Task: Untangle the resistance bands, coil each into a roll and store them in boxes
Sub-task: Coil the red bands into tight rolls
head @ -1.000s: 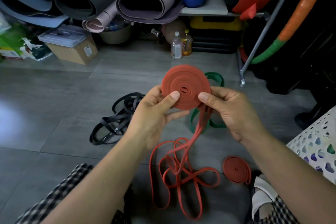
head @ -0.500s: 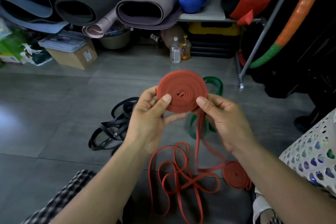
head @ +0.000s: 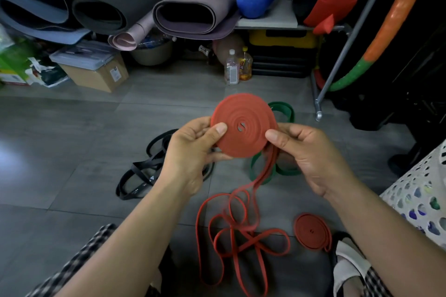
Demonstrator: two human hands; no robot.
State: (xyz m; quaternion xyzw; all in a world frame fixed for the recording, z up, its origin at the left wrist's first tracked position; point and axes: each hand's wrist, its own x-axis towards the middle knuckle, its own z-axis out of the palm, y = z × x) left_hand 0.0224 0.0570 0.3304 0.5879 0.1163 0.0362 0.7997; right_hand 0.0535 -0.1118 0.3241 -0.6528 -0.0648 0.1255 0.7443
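The person sits low over the grey tiled floor [head: 72, 142], holding a flat, disc-shaped coil of red rubber resistance band [head: 243, 125] up between both hands. The left hand [head: 190, 152] grips the coil's left edge, thumb pressed on the near face and fingers curled behind it. The right hand [head: 311, 154] pinches the lower right edge, thumb on the face and fingers behind, right where the unwound part leaves the roll.

That loose red tail [head: 231, 236] drops from the coil to the floor and lies there in several overlapping loops between the person's forearms. Just to the right of the loops, a smaller, fully wound red roll [head: 312, 230] lies flat on the tiles, near a foot in a white sandal [head: 350, 265].

Behind the held coil, a green flat band [head: 284, 113] lies in loose loops, partly hidden by the coil and the right hand. Left of it, a heap of black flat bands [head: 144, 171] lies tangled. A white plastic basket with round holes [head: 422, 190] stands at the right edge. By the far wall a brown cardboard box [head: 96, 75] carries a clear lidded plastic box [head: 82, 55] on top.
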